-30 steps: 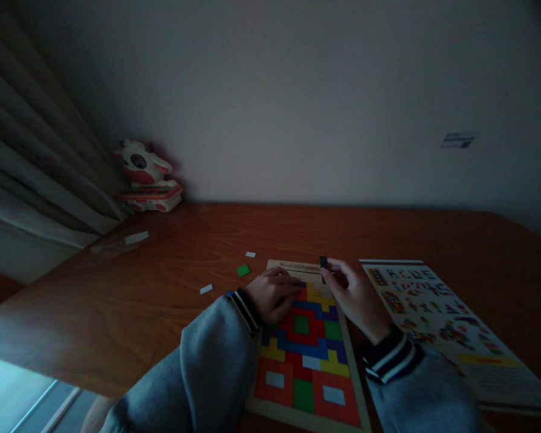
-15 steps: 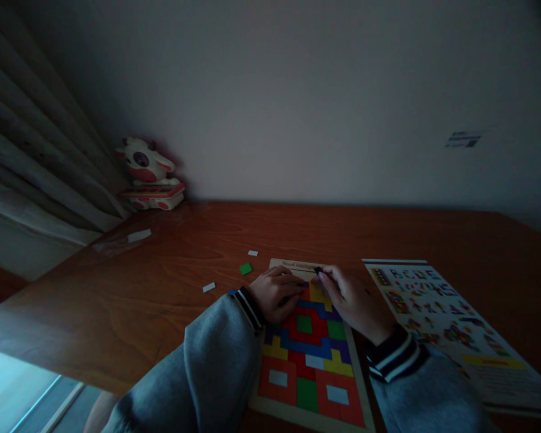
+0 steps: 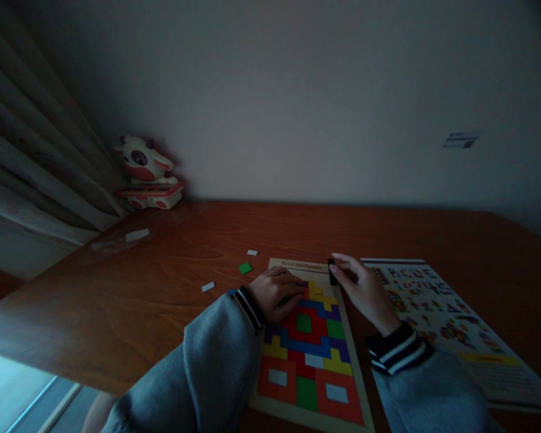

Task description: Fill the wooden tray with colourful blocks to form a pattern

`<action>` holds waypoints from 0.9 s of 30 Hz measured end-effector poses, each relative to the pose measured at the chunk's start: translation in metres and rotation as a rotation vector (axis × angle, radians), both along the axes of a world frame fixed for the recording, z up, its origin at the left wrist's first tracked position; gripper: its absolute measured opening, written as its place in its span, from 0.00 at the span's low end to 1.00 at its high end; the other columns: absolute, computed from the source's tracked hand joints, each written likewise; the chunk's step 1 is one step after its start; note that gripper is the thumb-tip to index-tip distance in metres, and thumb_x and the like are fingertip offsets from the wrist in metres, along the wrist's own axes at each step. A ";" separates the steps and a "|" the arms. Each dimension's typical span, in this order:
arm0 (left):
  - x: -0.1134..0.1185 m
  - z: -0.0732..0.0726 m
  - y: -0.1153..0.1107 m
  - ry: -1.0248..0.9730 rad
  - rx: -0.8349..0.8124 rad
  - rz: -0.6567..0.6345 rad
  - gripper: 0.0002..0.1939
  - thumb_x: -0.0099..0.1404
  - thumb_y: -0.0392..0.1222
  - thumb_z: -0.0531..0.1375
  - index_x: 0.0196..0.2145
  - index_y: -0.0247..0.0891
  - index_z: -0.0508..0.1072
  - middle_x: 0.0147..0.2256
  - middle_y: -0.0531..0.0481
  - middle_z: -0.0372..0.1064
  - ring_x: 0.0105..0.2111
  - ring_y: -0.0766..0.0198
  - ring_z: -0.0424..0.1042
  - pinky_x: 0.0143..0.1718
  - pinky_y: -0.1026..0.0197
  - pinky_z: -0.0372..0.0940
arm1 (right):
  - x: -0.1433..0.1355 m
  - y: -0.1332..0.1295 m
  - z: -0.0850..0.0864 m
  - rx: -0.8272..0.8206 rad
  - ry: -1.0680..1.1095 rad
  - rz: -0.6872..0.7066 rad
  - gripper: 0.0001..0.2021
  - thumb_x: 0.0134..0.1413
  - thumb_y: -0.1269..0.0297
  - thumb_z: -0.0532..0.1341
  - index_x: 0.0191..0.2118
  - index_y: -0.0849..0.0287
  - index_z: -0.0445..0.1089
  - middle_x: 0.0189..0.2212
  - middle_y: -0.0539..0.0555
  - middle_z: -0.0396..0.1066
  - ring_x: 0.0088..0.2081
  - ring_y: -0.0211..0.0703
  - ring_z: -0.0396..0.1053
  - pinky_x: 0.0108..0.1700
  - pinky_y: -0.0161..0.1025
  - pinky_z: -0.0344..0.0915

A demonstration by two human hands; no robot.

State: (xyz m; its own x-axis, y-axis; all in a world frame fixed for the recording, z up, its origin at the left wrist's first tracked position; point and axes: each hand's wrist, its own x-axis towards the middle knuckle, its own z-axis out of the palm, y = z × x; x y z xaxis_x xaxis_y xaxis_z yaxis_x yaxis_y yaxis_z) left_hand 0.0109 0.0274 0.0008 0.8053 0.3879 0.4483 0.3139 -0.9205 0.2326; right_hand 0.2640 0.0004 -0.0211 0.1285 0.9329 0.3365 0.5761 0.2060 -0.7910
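Note:
A wooden puzzle board [image 3: 365, 397] lies on the table, filled largely with red, blue, yellow, green, orange and white pieces. My left hand [image 3: 277, 293] rests palm down on its upper left part, fingers apart over the pieces. My right hand [image 3: 363, 288] pinches a dark, narrow piece [image 3: 332, 272] between thumb and fingers at the board's upper right edge. A green piece [image 3: 245, 268] and two white pieces [image 3: 208, 287] lie left of the board. Part of a blue piece [image 3: 232, 291] shows beside my left cuff.
A printed sheet [image 3: 442, 300] with colourful figures lies right of the board. A cow-shaped toy [image 3: 146, 171] stands at the back left by the curtain [image 3: 36, 132]. A pale strip [image 3: 137, 235] is on the table's left. Behind the table rises a wall [image 3: 297, 102].
My right hand has moved right and slightly up with the dark piece, uncovering yellow pieces and the board's top right. My left hand has stayed in place.

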 end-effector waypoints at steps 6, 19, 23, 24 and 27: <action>0.000 0.001 -0.002 0.029 -0.014 -0.018 0.18 0.71 0.44 0.52 0.52 0.38 0.73 0.54 0.45 0.71 0.54 0.53 0.67 0.55 0.49 0.64 | 0.003 0.000 -0.005 -0.052 -0.164 0.082 0.15 0.61 0.54 0.57 0.49 0.54 0.71 0.39 0.56 0.78 0.37 0.47 0.76 0.41 0.45 0.72; 0.005 0.005 -0.006 0.064 -0.086 -0.162 0.17 0.71 0.43 0.52 0.51 0.37 0.74 0.53 0.44 0.73 0.57 0.54 0.68 0.58 0.49 0.62 | 0.001 -0.012 -0.004 -0.007 -0.687 -0.027 0.18 0.64 0.55 0.53 0.56 0.51 0.66 0.46 0.61 0.68 0.50 0.57 0.65 0.50 0.56 0.61; 0.005 0.004 -0.006 0.041 -0.085 -0.170 0.16 0.70 0.41 0.53 0.51 0.36 0.74 0.52 0.44 0.74 0.56 0.55 0.70 0.58 0.50 0.65 | 0.001 -0.011 -0.002 0.000 -0.690 -0.014 0.16 0.63 0.55 0.54 0.52 0.51 0.70 0.45 0.60 0.69 0.49 0.56 0.66 0.50 0.56 0.61; 0.005 0.004 -0.006 0.033 -0.084 -0.174 0.16 0.70 0.41 0.53 0.51 0.35 0.74 0.52 0.44 0.74 0.56 0.55 0.70 0.58 0.51 0.65 | 0.003 -0.010 -0.001 0.005 -0.669 -0.006 0.16 0.63 0.55 0.54 0.51 0.51 0.71 0.44 0.59 0.69 0.49 0.55 0.67 0.51 0.56 0.61; 0.005 0.003 -0.005 0.012 -0.075 -0.182 0.15 0.70 0.40 0.54 0.50 0.34 0.74 0.52 0.43 0.74 0.56 0.56 0.70 0.58 0.52 0.66 | 0.016 -0.005 0.002 0.004 -0.605 0.011 0.15 0.64 0.54 0.52 0.46 0.52 0.73 0.42 0.57 0.71 0.47 0.53 0.69 0.49 0.54 0.62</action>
